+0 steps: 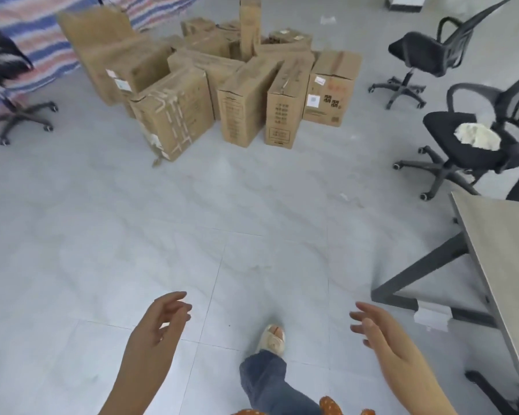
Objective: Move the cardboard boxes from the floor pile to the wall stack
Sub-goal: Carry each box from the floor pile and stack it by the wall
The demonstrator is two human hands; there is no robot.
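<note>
A pile of several brown cardboard boxes (pixel 246 94) stands on the grey tiled floor at the top middle of the view, some upright, some leaning on each other. A taped, scuffed box (pixel 174 112) is nearest on the left of the pile; a box with red print and a label (pixel 331 88) is on its right. My left hand (pixel 159 322) and my right hand (pixel 378 330) hang low in front of me, far from the pile, both empty with loosely spread fingers. One foot in a light shoe (pixel 273 338) is stepping forward between them.
Black office chairs stand on the right (pixel 426 52), (pixel 468 139) and left (pixel 9 73). A grey-topped desk with dark legs (pixel 501 259) fills the right edge. A striped tarp (pixel 39 34) hangs at the back left. Bare floor tiles (pixel 222 220) lie between me and the pile.
</note>
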